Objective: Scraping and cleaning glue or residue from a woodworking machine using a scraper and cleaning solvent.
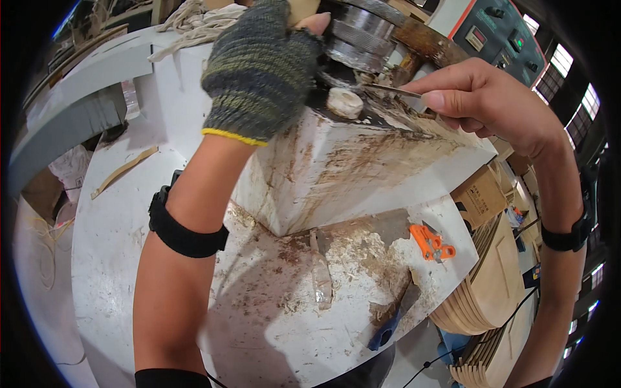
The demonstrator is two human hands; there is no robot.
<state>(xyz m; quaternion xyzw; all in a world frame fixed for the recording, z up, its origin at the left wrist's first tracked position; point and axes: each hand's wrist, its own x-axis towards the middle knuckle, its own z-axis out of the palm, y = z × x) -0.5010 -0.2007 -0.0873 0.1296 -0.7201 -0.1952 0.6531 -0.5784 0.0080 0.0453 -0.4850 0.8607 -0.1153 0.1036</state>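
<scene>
1. Thin flat tool (396, 89) sat just below the round, ridged metal part (362, 35).
2. Right hand (485, 97) pinched it, thumb against finger.
3. Left of the metal part, the left hand (262, 71) wore striped knit; I couldn't tell its finger grip.

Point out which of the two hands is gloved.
The left hand: it wears a yellow-edged, dark striped knit glove; the right hand is bare.

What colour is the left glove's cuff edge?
The cuff edge is yellow, seen best in the head view.
</scene>
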